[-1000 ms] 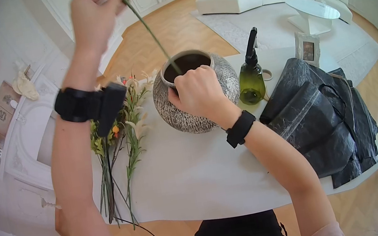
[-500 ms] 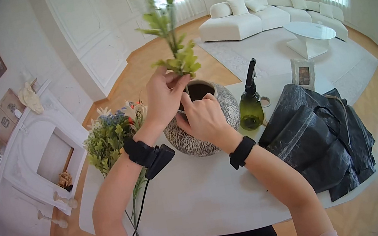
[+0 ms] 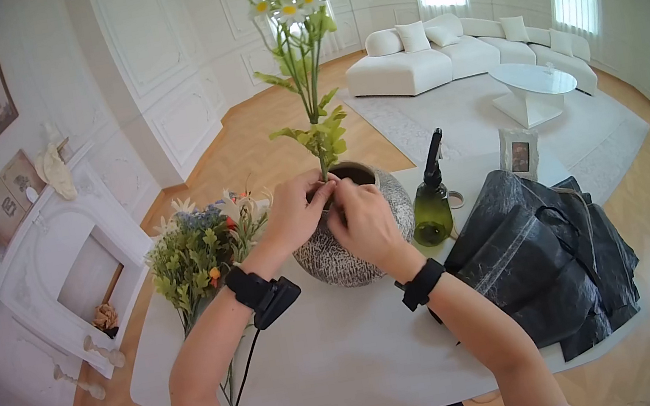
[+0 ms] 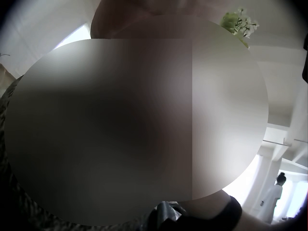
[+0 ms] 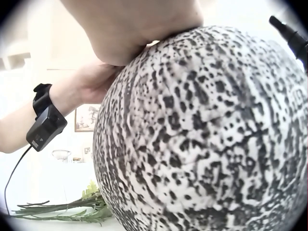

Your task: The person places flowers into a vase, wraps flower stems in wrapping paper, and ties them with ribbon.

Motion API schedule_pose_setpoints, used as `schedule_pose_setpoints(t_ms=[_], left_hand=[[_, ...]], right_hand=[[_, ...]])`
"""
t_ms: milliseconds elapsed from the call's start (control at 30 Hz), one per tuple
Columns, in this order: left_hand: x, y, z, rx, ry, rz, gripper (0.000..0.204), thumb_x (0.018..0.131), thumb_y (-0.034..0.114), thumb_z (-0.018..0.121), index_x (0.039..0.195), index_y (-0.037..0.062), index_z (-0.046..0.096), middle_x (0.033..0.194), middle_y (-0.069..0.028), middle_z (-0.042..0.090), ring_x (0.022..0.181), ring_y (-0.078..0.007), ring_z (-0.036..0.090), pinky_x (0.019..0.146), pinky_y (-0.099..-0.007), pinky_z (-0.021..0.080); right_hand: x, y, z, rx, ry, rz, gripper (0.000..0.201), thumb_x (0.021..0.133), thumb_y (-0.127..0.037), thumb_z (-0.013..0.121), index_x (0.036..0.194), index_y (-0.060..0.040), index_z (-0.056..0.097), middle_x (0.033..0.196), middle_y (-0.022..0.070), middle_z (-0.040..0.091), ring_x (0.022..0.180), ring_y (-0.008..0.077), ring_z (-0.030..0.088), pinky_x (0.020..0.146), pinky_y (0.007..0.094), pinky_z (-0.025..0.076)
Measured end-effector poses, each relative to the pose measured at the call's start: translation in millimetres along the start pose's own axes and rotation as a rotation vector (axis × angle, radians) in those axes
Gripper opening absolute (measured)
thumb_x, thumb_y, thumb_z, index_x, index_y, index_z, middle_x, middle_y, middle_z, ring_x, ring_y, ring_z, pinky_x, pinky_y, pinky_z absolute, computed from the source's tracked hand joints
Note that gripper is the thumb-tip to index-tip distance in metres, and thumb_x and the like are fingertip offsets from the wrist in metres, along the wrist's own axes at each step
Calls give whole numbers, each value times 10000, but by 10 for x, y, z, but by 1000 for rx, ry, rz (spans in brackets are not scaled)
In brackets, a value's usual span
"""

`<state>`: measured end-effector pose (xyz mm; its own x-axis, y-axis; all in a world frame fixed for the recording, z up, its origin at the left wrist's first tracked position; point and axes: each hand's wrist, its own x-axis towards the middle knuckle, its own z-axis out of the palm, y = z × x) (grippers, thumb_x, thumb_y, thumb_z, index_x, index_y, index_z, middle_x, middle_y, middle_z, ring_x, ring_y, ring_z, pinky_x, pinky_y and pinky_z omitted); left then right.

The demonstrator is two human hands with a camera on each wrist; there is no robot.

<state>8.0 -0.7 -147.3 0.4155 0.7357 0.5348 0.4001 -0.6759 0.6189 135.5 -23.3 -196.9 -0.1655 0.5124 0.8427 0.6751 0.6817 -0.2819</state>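
A tall stem of white daisies (image 3: 289, 11) with green leaves stands upright over the mouth of a round black-and-white textured vase (image 3: 352, 263). My left hand (image 3: 296, 212) pinches its lower stem just above the rim. From the other side, my right hand (image 3: 366, 217) curls its fingers at the same stem, fingertips close against the left ones. In the right wrist view the vase (image 5: 202, 134) fills most of the picture, with the right hand (image 5: 139, 29) over its top. Blur covers most of the left wrist view; some white flowers (image 4: 246, 24) show at its upper right.
Left of the vase lies a bunch of mixed flowers (image 3: 197, 259) on the white table (image 3: 326, 366). To the right stand a green spray bottle (image 3: 432, 215) and a small framed photo (image 3: 520, 153), beside crumpled black plastic sheeting (image 3: 541, 261). A cable hangs from the left wrist.
My left hand has come down from high on the left to the vase's mouth, bringing the daisy stem upright. My right hand's fingers have moved from the rim to the stem.
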Motion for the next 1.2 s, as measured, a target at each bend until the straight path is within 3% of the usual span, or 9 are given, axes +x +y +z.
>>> schedule_pose_setpoints(t_ms=[167, 267, 400, 433, 533, 667, 800, 900, 1200], left_hand=[[-36, -132, -23, 58, -43, 93, 162, 768, 86, 542, 834, -62, 550, 764, -190, 588, 684, -293, 593, 609, -313, 450], [-94, -243, -16, 114, -123, 25, 271, 790, 104, 537, 1045, 12, 533, 904, -149, 592, 818, -194, 582, 750, -288, 441], [-170, -764, 162, 349, -21, 423, 250, 694, 67, 557, 915, -49, 537, 833, -220, 557, 810, -356, 540, 716, -365, 426], [-213, 116, -89, 54, -62, 308, 267, 691, 31, 543, 953, -18, 549, 818, -207, 569, 762, -347, 548, 687, -348, 437], [-205, 46, -84, 43, -80, 103, 298, 688, -1, 533, 985, 13, 557, 791, -189, 584, 704, -327, 562, 648, -334, 449], [-322, 188, -147, 205, 32, 255, 284, 677, -34, 525, 958, -8, 555, 765, -177, 598, 708, -305, 585, 635, -327, 458], [-314, -38, -295, 194, 23, 104, 214, 682, -7, 515, 893, -17, 551, 800, -147, 612, 773, -261, 600, 675, -317, 463], [-536, -153, -682, 272, 15, -61, 177, 674, 11, 545, 847, -17, 570, 809, -126, 621, 794, -211, 608, 711, -292, 467], [-1746, -1108, -1795, 858, -125, -694, 172, 668, 128, 600, 725, -33, 609, 696, -157, 617, 677, -242, 613, 621, -311, 478]], right_hand=[[-36, -21, -15, 223, 89, 64, 339, 680, -27, 546, 997, 26, 436, 884, 154, 477, 809, 314, 497, 708, 378, 399], [-45, -18, -69, 220, 37, 27, 365, 679, -35, 548, 1013, 39, 422, 882, 159, 478, 825, 319, 495, 713, 380, 398], [-124, -3, -124, 44, -9, -80, 323, 697, -36, 536, 990, 57, 434, 922, 184, 479, 843, 331, 488, 721, 394, 391], [-123, 11, -123, 27, -14, -95, 314, 699, -35, 533, 984, 57, 438, 922, 187, 481, 842, 334, 487, 719, 397, 390], [-102, 69, -104, -24, -33, -127, 288, 704, -32, 525, 968, 56, 452, 922, 194, 487, 840, 342, 486, 712, 407, 388], [-69, 127, -80, -73, -68, -145, 253, 711, -28, 514, 946, 56, 471, 922, 203, 495, 837, 353, 485, 704, 420, 384], [77, 68, -222, 87, -216, 192, 165, 755, -31, 482, 903, 22, 529, 885, 188, 548, 834, 354, 502, 709, 408, 417], [-74, 189, -190, 100, -44, -69, 118, 781, -29, 505, 890, -13, 548, 868, 139, 566, 840, 306, 521, 711, 362, 411], [-190, 203, -307, 102, -200, 14, 216, 672, 20, 515, 880, -3, 566, 957, 165, 539, 932, 335, 464, 798, 387, 381]])
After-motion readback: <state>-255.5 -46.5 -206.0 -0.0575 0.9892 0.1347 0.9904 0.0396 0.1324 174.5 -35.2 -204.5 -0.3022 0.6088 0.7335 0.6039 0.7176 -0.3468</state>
